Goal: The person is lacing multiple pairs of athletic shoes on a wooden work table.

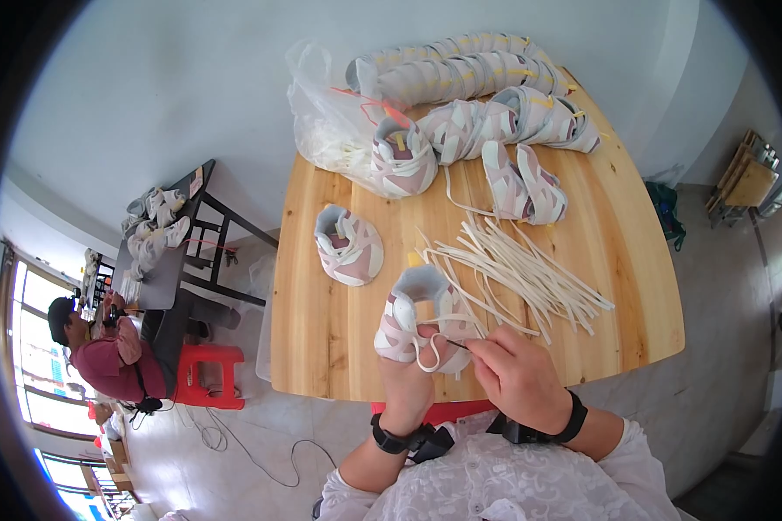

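Observation:
My left hand [408,378] grips a grey, white and mauve shoe upper [417,314] from below, at the near edge of the wooden table [321,330]. My right hand [517,373] pinches the end of a white lace [430,352] that loops across the upper's front. Just right of the upper lies a loose bundle of white laces [530,273]. Another upper of the same colours [347,246] sits alone to the left.
Several stacked shoe uppers [478,95] fill the table's far side beside a clear plastic bag [330,122]. At the left, another person [104,352] sits at a dark table [161,260] with more uppers, near a red stool [208,373]. Cables lie on the floor.

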Motion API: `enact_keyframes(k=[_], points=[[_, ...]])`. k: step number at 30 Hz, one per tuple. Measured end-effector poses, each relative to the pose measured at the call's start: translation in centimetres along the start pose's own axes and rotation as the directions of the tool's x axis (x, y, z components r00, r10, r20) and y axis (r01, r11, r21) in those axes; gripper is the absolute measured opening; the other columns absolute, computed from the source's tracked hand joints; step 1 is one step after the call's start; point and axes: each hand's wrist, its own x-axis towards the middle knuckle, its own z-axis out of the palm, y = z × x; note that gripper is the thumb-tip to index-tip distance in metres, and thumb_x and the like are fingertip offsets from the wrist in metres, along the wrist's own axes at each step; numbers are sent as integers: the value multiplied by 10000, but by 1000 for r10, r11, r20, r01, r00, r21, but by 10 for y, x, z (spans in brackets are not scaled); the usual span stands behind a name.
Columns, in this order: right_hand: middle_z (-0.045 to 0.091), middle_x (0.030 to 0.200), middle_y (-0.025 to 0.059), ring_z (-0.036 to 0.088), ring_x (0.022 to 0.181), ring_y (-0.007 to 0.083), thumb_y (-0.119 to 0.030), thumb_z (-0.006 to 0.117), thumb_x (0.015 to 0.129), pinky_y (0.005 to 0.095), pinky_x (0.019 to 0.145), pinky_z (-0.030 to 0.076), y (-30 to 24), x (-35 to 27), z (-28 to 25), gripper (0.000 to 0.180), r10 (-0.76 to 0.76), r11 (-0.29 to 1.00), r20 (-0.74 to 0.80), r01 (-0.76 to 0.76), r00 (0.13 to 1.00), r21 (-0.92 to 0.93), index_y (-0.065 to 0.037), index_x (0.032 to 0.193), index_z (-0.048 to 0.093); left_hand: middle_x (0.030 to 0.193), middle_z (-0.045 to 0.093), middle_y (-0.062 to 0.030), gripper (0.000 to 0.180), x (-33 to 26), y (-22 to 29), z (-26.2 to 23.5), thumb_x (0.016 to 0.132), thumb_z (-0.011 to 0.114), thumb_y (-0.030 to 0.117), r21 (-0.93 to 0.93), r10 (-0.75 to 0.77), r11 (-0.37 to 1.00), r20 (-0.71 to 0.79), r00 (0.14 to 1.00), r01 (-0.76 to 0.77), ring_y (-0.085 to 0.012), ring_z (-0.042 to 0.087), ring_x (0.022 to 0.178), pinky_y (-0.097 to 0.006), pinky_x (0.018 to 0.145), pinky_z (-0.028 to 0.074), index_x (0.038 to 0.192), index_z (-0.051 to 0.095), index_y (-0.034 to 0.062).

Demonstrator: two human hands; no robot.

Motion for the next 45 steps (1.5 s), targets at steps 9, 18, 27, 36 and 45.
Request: enact_keyframes(k=[9, 18, 27, 36, 45], points=[[503, 819, 113, 578, 685, 299, 6, 642, 762, 383, 580, 471, -1, 4, 1, 191, 24, 999, 8, -24, 1000, 42, -20, 944, 591, 959, 576, -4, 507, -1, 2, 0, 786, 661, -36, 26, 9, 1000, -27, 1000, -9, -99, 570, 881, -259, 769, 488, 1239, 457, 68], [486, 806, 119, 569, 677, 302, 30, 628, 759, 379, 580, 465, 2, 7, 2, 200, 4, 999, 14, -4, 1000, 39, -15, 947, 580, 992, 567, -19, 551, 0, -4, -3, 785, 674, -25, 29, 9, 1000, -33, 999, -8, -114, 573, 902, -274, 796, 502, 1275, 440, 65], [476, 786, 92, 540, 697, 259, 27, 627, 731, 356, 588, 452, -3, 9, 3, 251, -61, 982, 42, 68, 997, -175, 14, 981, 617, 990, 634, -70, 331, -3, 1, 3, 811, 692, 30, 243, 116, 963, 10, 993, -116, -126, 605, 863, -264, 722, 509, 1113, 564, -14], [486, 798, 83, 540, 721, 248, -3, 590, 736, 340, 606, 456, -3, 11, 10, 213, -50, 971, 81, 67, 996, -230, 15, 947, 599, 825, 663, -26, 153, -4, -5, 4, 821, 661, 15, 589, 226, 775, 79, 971, -228, -92, 606, 768, -240, 665, 481, 974, 662, 3], [521, 744, 111, 563, 673, 283, -2, 599, 757, 374, 586, 449, 6, 8, 18, 86, -119, 974, 34, 123, 992, -192, 0, 842, 592, 860, 669, -41, 220, 2, -3, 8, 821, 548, -73, 639, 258, 701, 185, 948, -316, -131, 622, 791, -267, 687, 487, 990, 658, 16]])
